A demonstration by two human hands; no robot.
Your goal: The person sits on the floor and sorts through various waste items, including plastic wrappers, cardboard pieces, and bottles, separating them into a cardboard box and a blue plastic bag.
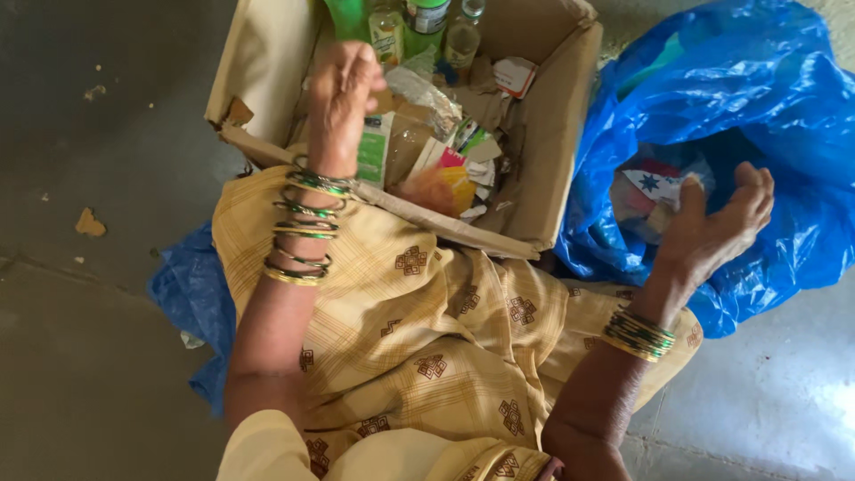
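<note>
Yellow checked cloth (427, 338) with small brown motifs fills the near foreground, draped over the lap of the person seated on the grey floor (89, 356). Both forearms rise out of it, each ringed with green and gold bangles (307, 223).

Her left hand (343, 89) reaches into the open cardboard box (543, 134), fingers curled inward and knuckles toward us; from where I stand I cannot tell whether anything is caught in that curl. Just beyond the fingertips stand a few bottles (463, 36) at the far end of the box, one green, one clear with pale liquid. Directly under the wrist and slightly to its right lie a green and white carton (374, 151), a crinkled clear plastic packet (419, 107) and a bright yellow and pink wrapper (445, 187), all jumbled together on the box bottom.

Her right hand (712, 223) hangs loosely open, holding nothing, thumb up and fingers bent, over the mouth of the blue plastic bag (775, 107) beside the box. Inside the bag, just left of the thumb, sits a white packet with a blue star (655, 183). More blue plastic (191, 294) pokes out from under the cloth on the other side.
</note>
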